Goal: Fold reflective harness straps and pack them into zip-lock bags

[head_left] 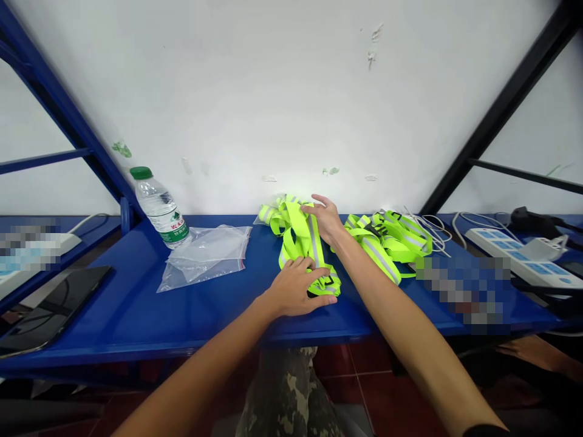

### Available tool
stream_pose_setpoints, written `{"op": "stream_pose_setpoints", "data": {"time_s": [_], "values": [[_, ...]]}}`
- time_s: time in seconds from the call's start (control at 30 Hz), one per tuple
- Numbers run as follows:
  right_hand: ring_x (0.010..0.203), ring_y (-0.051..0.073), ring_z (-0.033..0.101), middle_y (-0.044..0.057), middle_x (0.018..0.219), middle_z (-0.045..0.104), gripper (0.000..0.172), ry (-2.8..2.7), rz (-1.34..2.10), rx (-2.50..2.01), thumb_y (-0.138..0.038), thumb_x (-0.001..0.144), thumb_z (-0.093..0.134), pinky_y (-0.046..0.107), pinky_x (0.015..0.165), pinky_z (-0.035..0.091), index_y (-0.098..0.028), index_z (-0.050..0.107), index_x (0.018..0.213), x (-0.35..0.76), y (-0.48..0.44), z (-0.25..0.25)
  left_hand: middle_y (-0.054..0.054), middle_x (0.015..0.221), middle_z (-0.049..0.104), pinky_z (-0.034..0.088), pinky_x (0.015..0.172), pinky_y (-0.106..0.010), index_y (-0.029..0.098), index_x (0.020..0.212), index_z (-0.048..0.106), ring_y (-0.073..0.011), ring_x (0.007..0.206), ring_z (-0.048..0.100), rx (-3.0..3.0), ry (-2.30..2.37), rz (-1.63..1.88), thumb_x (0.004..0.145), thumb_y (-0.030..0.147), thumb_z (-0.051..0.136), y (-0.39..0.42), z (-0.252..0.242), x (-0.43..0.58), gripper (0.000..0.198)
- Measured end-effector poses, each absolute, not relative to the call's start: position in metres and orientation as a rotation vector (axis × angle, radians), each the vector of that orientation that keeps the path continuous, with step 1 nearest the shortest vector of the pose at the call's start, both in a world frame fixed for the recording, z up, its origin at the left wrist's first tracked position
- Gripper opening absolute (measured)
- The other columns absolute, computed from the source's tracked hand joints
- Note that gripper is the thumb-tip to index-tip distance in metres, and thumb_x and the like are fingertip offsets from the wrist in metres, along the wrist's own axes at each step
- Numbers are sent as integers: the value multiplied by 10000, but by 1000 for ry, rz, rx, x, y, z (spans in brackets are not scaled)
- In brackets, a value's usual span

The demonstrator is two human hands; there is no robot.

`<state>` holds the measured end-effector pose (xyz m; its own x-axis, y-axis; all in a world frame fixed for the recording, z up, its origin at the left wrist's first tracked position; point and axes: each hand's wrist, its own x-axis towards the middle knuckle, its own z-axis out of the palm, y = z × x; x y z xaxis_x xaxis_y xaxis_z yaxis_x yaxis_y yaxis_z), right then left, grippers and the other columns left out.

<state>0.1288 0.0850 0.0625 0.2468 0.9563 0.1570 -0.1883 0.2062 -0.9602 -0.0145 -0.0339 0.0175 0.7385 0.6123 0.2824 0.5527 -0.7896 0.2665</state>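
Note:
A tangled fluorescent yellow reflective strap vest (296, 237) with a grey reflective stripe and black buckle parts lies on the blue shelf top (127, 315). My left hand (294, 288) holds its lower end against the shelf. My right hand (325, 220) rests with fingers apart on the upper part of the same bundle, holding nothing. To the right, a second yellow reflective strap bundle (387, 243) lies close to my right forearm. Part of the first bundle is hidden beneath my hands.
A green-capped water bottle (159, 209) stands by a clear zip bag (204, 258). White cables (430, 233) trail behind the second bundle. A white power strip (519, 261) sits at the right, a dark tablet (50, 306) at the lower left. Blue shelf uprights and a white wall stand behind.

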Motion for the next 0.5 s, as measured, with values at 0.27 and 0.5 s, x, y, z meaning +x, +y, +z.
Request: {"op": "stream_pose_setpoints", "data": {"time_s": [0.27, 0.5], "values": [[963, 159, 591, 48, 1011, 631, 401, -1128, 766, -943, -299, 706, 666, 308, 906, 472, -141, 636, 1073, 115, 121, 54, -80, 1078, 560, 423, 913, -380, 268, 1214, 592, -225, 1039, 534, 2822, 911, 540, 981, 560, 308, -38, 21, -16, 469], [1066, 224, 588, 124, 1127, 653, 299, -1961, 374, -1338, -247, 944, 452, 389, 977, 438, -140, 604, 1177, 119, 111, 37, -80, 1035, 567, 433, 857, -360, 254, 1198, 592, -215, 977, 549, 2876, 926, 516, 1002, 505, 287, -36, 18, -14, 441]]}}
